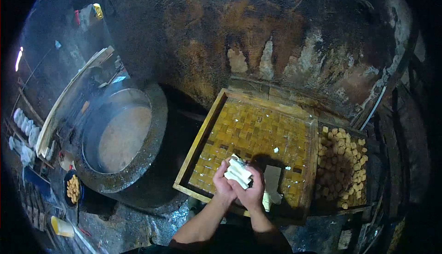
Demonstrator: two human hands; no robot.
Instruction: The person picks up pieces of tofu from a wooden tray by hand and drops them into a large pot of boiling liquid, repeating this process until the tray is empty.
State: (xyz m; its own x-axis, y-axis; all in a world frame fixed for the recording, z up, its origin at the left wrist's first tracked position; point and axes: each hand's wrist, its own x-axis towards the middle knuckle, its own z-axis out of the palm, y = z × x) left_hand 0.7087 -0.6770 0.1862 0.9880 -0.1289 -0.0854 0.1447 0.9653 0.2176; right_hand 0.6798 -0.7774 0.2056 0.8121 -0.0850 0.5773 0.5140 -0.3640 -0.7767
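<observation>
Cupped together, my left hand (223, 183) and my right hand (254, 192) hold several white tofu pieces (238, 171) between them, over the front of a woven bamboo tray (251, 127) with a wooden frame. The pieces look like short, thick sticks stacked side by side. To the right of my right hand, a flat pale slab (272, 178) lies on the weave in shadow. Near its lower end are some more whitish pieces (267, 202), partly hidden by my wrist. Small white crumbs are scattered over the tray.
Left of the tray stands a large cauldron (161, 136) of cloudy, steaming liquid. A dark pan of golden pieces (73, 189) sits beyond it. Many golden cubes (340, 162) fill a tray at right. A stained wall (258, 33) rises behind; a yellowish container (62, 227) lies lower left.
</observation>
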